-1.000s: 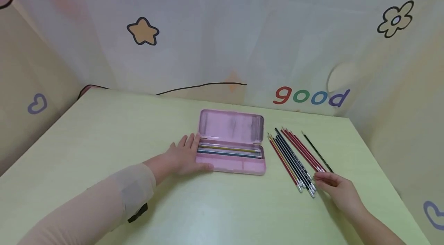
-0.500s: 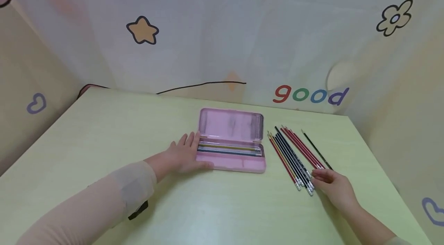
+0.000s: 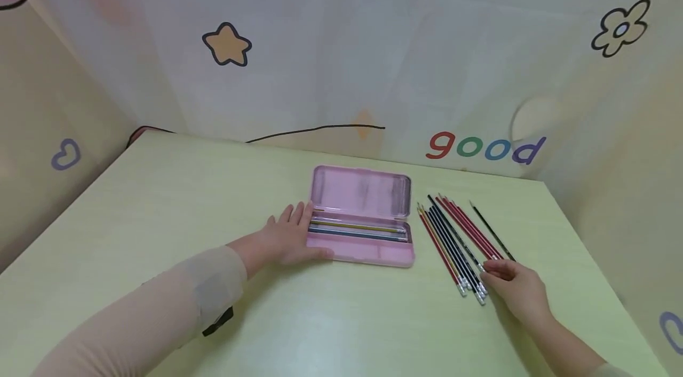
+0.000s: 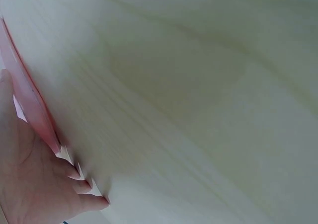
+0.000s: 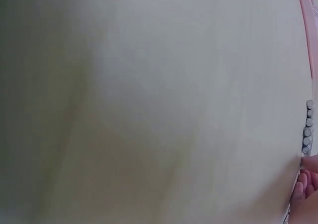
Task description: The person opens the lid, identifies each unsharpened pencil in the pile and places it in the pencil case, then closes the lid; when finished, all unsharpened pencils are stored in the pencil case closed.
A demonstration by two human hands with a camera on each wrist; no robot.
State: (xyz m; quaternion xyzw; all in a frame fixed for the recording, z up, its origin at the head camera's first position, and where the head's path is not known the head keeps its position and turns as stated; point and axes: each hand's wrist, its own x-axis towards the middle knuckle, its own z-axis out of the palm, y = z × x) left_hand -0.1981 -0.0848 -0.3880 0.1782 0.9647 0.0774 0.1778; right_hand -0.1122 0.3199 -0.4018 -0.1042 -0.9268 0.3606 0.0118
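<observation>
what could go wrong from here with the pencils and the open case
The loose pencils lie close together, so the right hand at their eraser ends might drag or roll neighbours along. The separate dark pencil has its near end close to that hand and could get nudged. The pink pencil case may shift if the left hand, spread against its left side, pushes unevenly.

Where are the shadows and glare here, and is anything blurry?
Head view: pale sheen on the near table, soft shadows beside the left sleeve and below the right hand; left wrist view: soft table grain, a dim patch mid-frame; right wrist view: left side darkest, table hazy, pencil ends small at the right edge.
</observation>
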